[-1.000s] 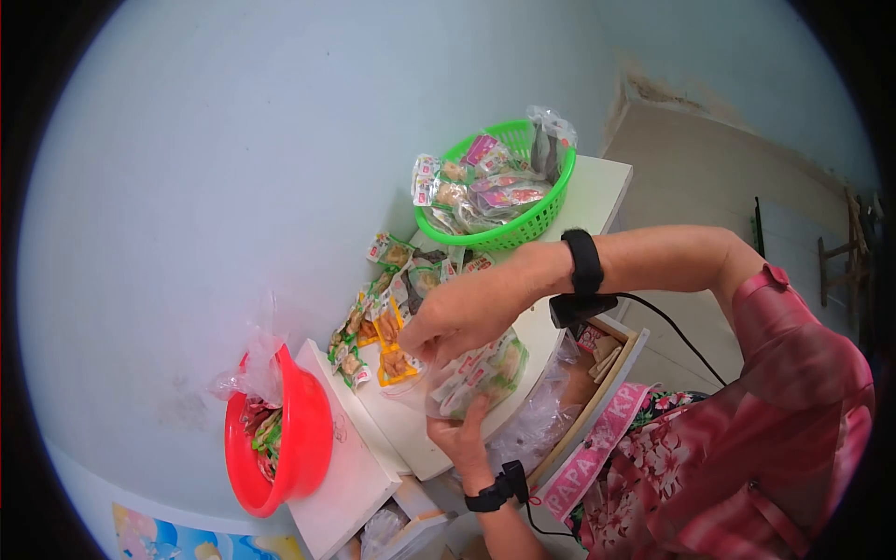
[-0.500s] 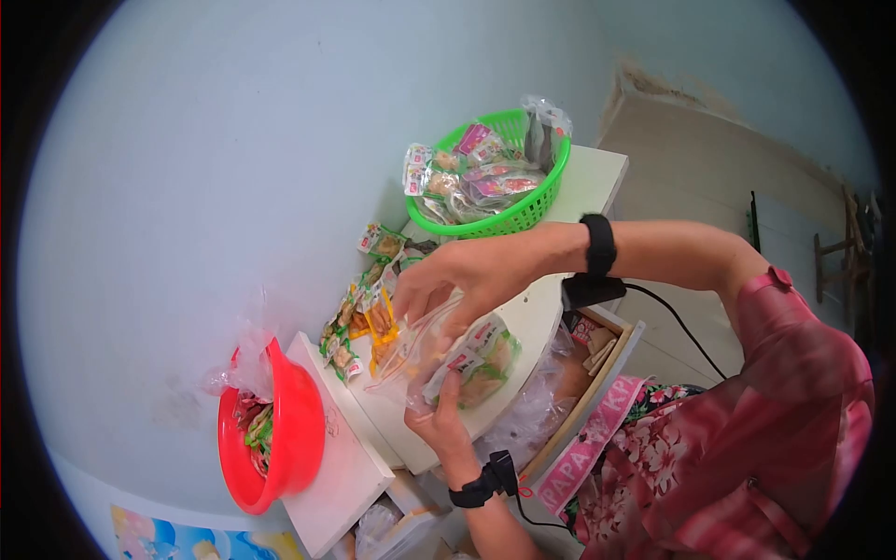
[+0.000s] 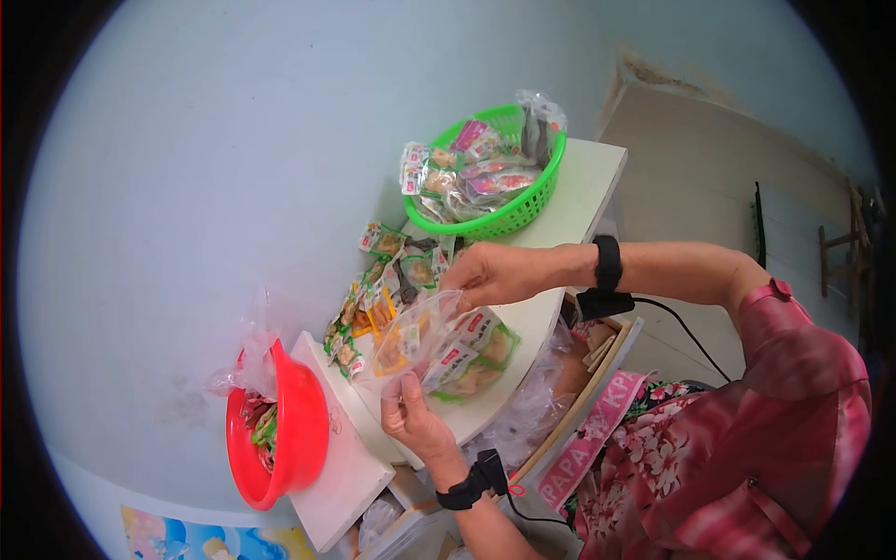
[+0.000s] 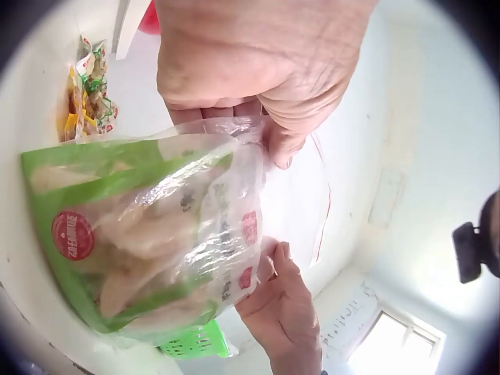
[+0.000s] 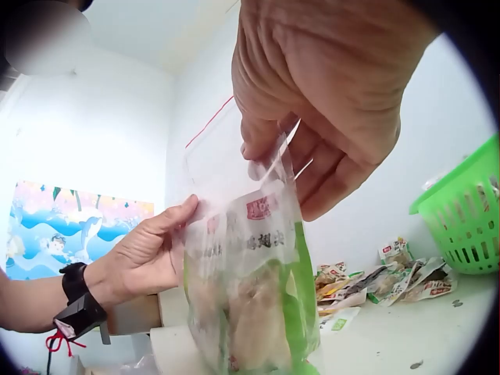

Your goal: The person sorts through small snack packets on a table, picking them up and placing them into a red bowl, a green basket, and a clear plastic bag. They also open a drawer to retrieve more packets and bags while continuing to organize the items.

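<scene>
Between both hands hangs a clear plastic bag [image 3: 411, 338] with a red line along its film flap, seen in the right wrist view. Green-edged snack packets [image 3: 481, 353] with red labels and pale pieces of food show through it. My left hand [image 3: 418, 425] pinches one side of the bag's top between thumb and fingers. On the opposite side, my right hand [image 3: 490, 275] grips the upper edge, its thumb and fingers closed on the film in the right wrist view. The film is spread between the two hands.
Loose snack packets [image 3: 383, 308] lie on the white table [image 3: 583, 201] against the wall. A green basket [image 3: 523, 215] full of packets stands behind. A red basin [image 3: 303, 425] with packets and plastic sits to the left. Below is an open drawer [image 3: 607, 359] with plastic bags.
My right hand, earlier over the bag's top and then with fingers at its film, has drawn away toward the basket. My left hand has shifted slightly left, and the clear film now spreads out.
</scene>
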Tool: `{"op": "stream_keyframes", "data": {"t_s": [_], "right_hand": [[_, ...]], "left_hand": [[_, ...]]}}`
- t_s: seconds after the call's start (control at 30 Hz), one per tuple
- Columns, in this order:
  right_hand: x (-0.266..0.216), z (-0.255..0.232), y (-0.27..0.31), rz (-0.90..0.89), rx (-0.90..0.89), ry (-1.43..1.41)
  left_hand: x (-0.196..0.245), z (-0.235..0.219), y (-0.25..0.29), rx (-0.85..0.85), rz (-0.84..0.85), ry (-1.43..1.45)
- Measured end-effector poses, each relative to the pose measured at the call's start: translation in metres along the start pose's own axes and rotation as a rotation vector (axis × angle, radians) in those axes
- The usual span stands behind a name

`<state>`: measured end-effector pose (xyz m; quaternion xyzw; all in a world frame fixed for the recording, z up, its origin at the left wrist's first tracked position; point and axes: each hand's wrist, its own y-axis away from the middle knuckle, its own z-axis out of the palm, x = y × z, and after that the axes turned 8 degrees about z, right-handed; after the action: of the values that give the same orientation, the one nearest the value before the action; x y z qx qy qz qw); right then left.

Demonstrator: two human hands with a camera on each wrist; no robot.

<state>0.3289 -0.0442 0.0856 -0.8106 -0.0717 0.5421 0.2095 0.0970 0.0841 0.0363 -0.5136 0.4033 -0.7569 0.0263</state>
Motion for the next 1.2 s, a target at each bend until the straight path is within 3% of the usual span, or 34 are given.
{"op": "stream_keyframes", "data": {"t_s": [0.13,0.43,0.63,0.9,1.0,1.1,1.2], "right_hand": [[0.001,0.002,0.004,0.085,-0.057,-0.257],[-0.003,0.000,-0.001,0.286,0.053,-0.106],[0.021,0.005,-0.001,0.468,0.088,-0.242],[0.039,0.020,0.003,0.491,0.192,-0.337],[0.038,0.022,0.004,0.494,0.209,-0.342],[0.036,0.023,0.004,0.508,0.219,-0.356],[0.034,0.024,0.005,0.454,0.231,-0.387]], "left_hand": [[0.005,-0.006,-0.003,0.004,-0.037,-0.034],[0.009,-0.001,-0.010,0.024,-0.046,-0.175],[0.019,0.006,-0.013,0.117,-0.172,-0.179],[0.010,-0.004,-0.008,0.081,-0.179,-0.263],[0.017,0.003,-0.005,0.083,0.092,-0.643],[0.046,0.017,-0.007,-0.072,0.480,-0.912],[0.048,0.021,-0.008,-0.311,0.676,-0.824]]}}
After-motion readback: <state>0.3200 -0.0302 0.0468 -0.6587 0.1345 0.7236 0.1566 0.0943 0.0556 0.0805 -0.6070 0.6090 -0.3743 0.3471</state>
